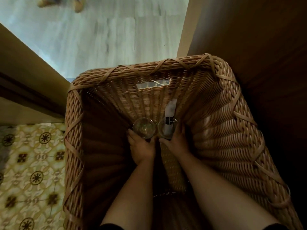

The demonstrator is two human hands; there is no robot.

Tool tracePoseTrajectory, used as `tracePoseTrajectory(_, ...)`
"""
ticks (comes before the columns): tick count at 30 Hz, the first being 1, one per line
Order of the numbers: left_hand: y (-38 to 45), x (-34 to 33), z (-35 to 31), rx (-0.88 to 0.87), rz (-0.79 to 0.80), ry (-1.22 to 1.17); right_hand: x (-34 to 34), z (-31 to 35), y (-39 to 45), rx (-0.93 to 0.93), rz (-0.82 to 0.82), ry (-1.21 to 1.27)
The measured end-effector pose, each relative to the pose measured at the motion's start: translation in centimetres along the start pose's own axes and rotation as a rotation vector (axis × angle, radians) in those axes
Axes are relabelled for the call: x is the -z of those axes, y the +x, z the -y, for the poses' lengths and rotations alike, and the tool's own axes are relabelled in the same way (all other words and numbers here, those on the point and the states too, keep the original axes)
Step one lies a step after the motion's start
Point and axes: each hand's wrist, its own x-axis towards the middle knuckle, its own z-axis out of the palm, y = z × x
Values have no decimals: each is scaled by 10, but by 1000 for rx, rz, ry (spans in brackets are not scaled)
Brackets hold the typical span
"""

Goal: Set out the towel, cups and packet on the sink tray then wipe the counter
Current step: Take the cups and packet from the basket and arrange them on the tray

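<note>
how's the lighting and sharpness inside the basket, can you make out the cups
Head view: the wicker basket is bright at its far wall and dark along its left inner side; both glass cups are soft and dim; wide-angle distortion bows the basket rim; the floor beyond is blurred.

Two bare forearms reach straight down side by side, left hand (143, 146) and right hand (176, 140) with fingers curled closed in grips.

Home/hotel-type interior: patterned floor tiles (33, 163), wicker basket (216, 130), wood panelling (265, 39).
</note>
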Motion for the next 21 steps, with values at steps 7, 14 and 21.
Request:
tracePoseTrajectory(7,10,1,-2,-158,-39,-46,-5,3,7,17,-41,89)
tracePoseTrajectory(14,-7,17,-14,-148,32,-85,17,14,0,-21,13,144)
tracePoseTrajectory(21,-74,97,-40,-209,104,-102,93,54,-65,-59,43,83)
